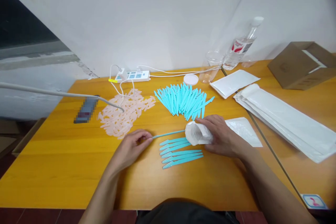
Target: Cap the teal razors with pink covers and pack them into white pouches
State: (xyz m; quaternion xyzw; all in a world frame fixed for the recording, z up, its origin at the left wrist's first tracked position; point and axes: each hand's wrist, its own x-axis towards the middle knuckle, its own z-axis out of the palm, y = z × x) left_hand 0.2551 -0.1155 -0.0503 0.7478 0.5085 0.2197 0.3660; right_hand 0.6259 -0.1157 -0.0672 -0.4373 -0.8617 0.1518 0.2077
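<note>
My left hand pinches one end of a slim turquoise eyebrow razor. Its other end reaches the mouth of a white pouch; whether the tip is inside, I cannot tell. My right hand is wrapped round that pouch, whose mouth gapes toward the left. Below the pouch several more turquoise razors lie in a row, side by side. A heap of the same razors is spread behind both hands. Left of the heap lies a pile of small pale-pink plastic pieces.
White padded envelopes, a white packet and a flat pouch lie right. Behind stand a clear cup, water bottle and cardboard box. A power strip, cable and phone are left.
</note>
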